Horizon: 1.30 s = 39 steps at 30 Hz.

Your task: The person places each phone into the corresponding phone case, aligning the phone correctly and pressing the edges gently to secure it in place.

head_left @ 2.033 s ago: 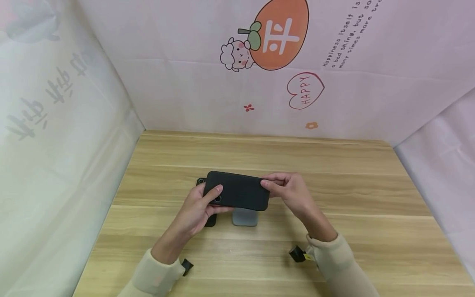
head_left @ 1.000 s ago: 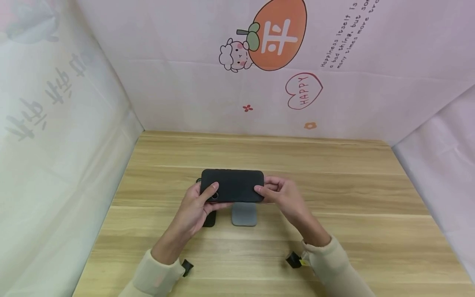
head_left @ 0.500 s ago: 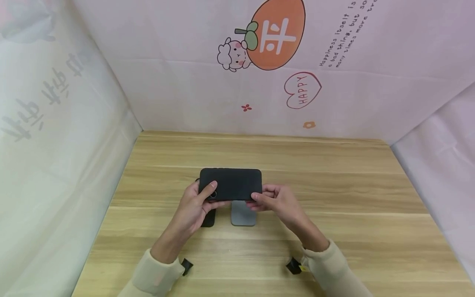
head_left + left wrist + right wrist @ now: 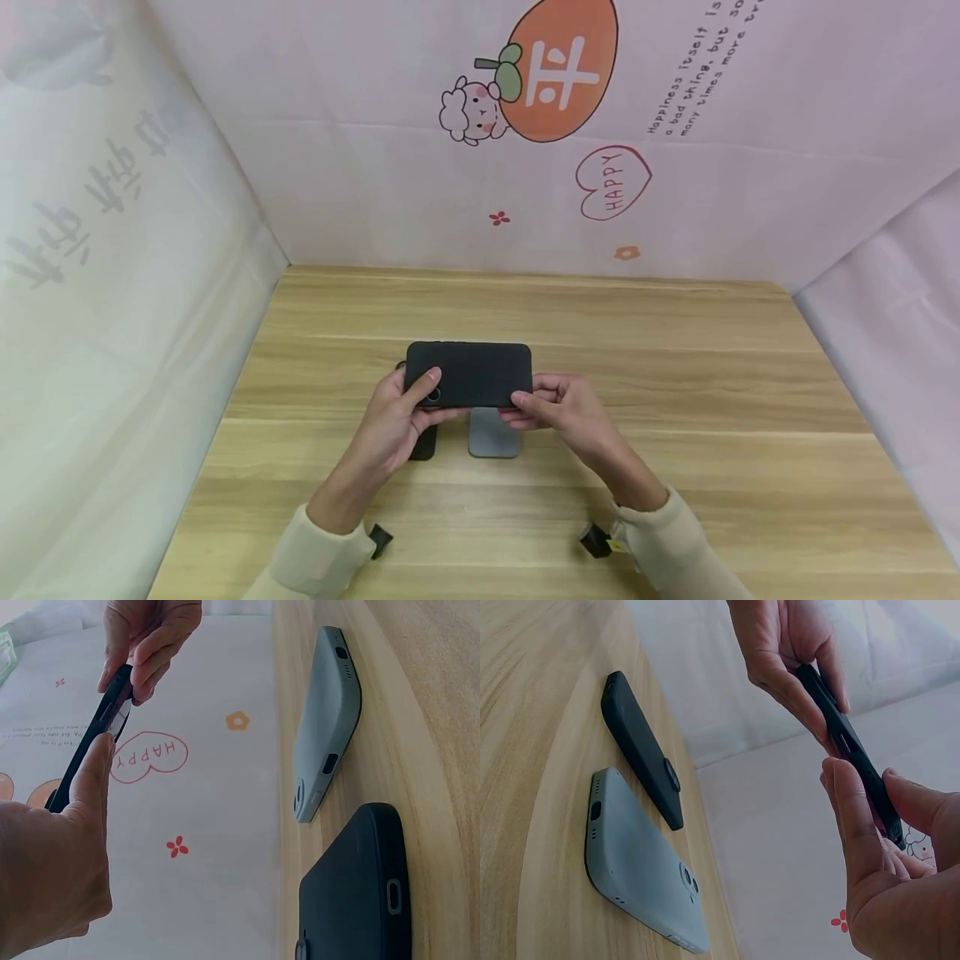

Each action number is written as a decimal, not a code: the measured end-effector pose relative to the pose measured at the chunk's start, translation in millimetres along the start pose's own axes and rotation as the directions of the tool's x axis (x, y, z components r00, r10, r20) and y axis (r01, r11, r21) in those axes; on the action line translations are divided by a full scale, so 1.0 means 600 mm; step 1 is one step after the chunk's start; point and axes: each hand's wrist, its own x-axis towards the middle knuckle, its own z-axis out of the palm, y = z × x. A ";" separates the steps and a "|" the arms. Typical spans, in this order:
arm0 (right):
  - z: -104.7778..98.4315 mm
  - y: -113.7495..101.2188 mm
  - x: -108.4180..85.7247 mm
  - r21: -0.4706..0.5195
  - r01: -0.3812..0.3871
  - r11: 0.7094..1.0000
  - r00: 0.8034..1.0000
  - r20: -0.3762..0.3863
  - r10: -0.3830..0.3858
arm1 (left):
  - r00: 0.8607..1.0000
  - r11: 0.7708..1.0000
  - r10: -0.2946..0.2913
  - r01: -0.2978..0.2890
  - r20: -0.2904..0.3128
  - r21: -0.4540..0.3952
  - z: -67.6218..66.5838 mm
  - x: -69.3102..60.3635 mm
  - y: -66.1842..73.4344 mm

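Above the table, both hands hold a phone in a black case, long side across and its back towards the head camera. My left hand grips the left end, thumb on the back by the camera ring and fingers underneath. At the near right corner my right hand pinches it between thumb and fingers. Seen edge-on in the left wrist view, the held phone shows a shiny surface under the case. A grey phone case and another black phone case lie back up on the table, partly hidden in the head view.
The wooden table meets a white printed cloth at its back edge, and cloth also hangs at both sides. Small black devices sit at both sleeve cuffs.
The held phone has turned from slanted to nearly level and shifted slightly left. My right hand has slid from its right end towards the near corner; my left grip looks the same.
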 end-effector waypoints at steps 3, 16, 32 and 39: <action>0.000 0.001 0.000 0.000 0.013 1.000 1.000 -0.006 -0.013 | 1.000 1.000 0.007 -0.007 0.006 -0.009 0.002 0.000 0.000; -0.011 0.008 -0.003 0.015 0.014 1.000 1.000 0.009 -0.014 | 0.999 0.999 -0.034 0.034 -0.023 0.004 0.005 0.005 -0.002; -0.051 -0.025 -0.007 -0.406 0.030 0.913 0.991 0.132 0.027 | 0.935 0.944 -0.249 0.177 0.251 0.277 0.017 0.021 -0.024; -0.055 -0.019 -0.012 -0.396 0.024 0.918 0.993 0.119 0.026 | 0.945 0.934 -0.263 0.199 0.195 0.297 0.026 0.033 -0.032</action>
